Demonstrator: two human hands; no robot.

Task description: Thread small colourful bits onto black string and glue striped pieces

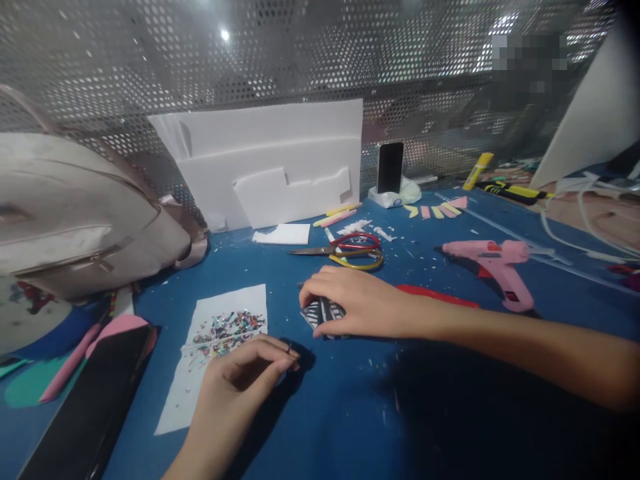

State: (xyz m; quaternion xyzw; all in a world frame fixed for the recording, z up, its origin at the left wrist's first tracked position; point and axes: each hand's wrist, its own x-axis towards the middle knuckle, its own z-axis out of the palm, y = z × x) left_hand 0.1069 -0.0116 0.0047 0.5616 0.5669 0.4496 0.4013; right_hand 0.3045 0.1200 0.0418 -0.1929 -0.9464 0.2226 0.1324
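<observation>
My left hand point(245, 380) hovers over the lower right corner of a creased white paper sheet point(175, 400). Its thumb and forefinger are pinched together, and a tiny dark bit shows at the tips, too small to name. Small multicoloured shiny pieces point(233, 330) lie scattered across that sheet. To the right, my right hand point(360, 303) is closed over a small black-and-white striped object point(323, 312) at table level. The palm and fingers hide much of this object, so its kind is unclear.
Scissors point(345, 251) with red and yellow handles lie behind my right hand. A pink glue gun point(495, 260) rests at right. A red strip point(437, 295) is partly behind my right forearm. A dark phone point(95, 400) and a pale backpack point(85, 213) occupy the left.
</observation>
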